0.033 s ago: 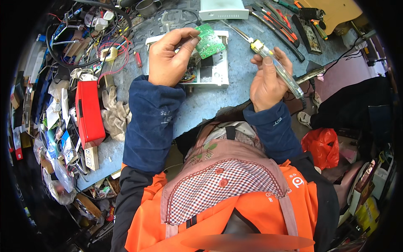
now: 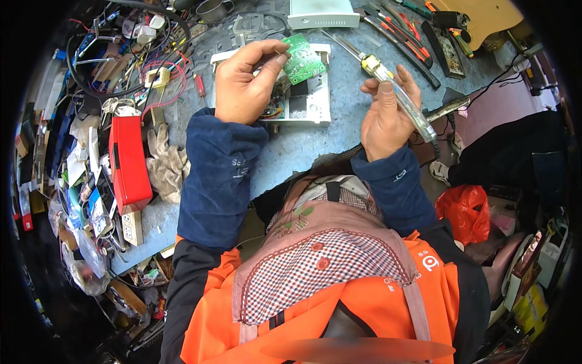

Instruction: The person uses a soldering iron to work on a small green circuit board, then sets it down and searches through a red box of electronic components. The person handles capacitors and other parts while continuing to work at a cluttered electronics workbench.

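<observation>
The left hand [image 2: 245, 88] pinches a green rectangular circuit board [image 2: 303, 62] over an open white box-shaped case [image 2: 319, 102]. Farther right, the right hand [image 2: 387, 124] clasps a long, clear-handled soldering iron [image 2: 379, 71].

green board [image 2: 303, 60], slanted soldering iron [image 2: 405, 101]

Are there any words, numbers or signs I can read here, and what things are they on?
I won't copy printed words, but here's where they are:
Orange jacket: a round white sign, with small white lettering below it.
Left navy sleeve: pale lettering, partly bent by folds.
Right navy sleeve: a short pale mark.
Green circuit board: pale marks, too small to read.
</observation>
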A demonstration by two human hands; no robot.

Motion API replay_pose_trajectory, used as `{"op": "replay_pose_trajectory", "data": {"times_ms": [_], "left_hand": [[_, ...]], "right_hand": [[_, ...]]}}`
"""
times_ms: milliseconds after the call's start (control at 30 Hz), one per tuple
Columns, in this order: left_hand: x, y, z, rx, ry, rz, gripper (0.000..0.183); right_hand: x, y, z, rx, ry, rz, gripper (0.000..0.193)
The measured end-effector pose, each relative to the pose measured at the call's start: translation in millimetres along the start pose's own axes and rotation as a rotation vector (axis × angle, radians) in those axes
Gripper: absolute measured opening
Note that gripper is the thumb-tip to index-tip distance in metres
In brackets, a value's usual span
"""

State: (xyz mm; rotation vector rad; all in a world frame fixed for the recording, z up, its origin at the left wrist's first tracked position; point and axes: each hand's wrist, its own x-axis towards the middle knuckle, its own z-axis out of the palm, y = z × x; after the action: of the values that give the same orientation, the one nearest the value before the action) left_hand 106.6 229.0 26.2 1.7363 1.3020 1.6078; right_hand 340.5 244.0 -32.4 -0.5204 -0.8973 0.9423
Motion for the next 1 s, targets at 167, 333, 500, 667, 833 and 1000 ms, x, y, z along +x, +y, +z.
{"op": "replay_pose_trajectory", "data": {"times_ms": [167,333,500,667,833,1000], "left_hand": [[-0.7,1.1,-4.0,-0.027,-0.061,-0.025,0.021],[0.6,1.9,-2.0,-0.206,-0.046,-0.041,0.02],[0.5,1.0,-6.5,-0.305,-0.086,-0.02,0.021],[3.5,0.0,-3.2,-0.399,-0.005,-0.065,0.02],[4.7,-1.5,-3.6,-0.449,0.022,-0.178,0.018],[4.7,-2.5,-4.1,-0.685,0.059,-0.172,0.018]], "right_hand": [[-8.7,-5.4,-2.1,-0.211,-0.157,-0.084,0.044],[17.8,-8.3,34.9,-0.701,-0.483,-0.385,0.063],[18.3,-5.7,59.3,-0.881,-0.652,-0.271,0.078],[16.2,-5.3,53.0,-0.854,-0.552,-0.129,0.079],[13.5,7.7,37.8,-0.638,-0.565,-0.013,0.085],[9.2,3.4,39.9,-0.547,-0.558,0.066,0.089]]}}
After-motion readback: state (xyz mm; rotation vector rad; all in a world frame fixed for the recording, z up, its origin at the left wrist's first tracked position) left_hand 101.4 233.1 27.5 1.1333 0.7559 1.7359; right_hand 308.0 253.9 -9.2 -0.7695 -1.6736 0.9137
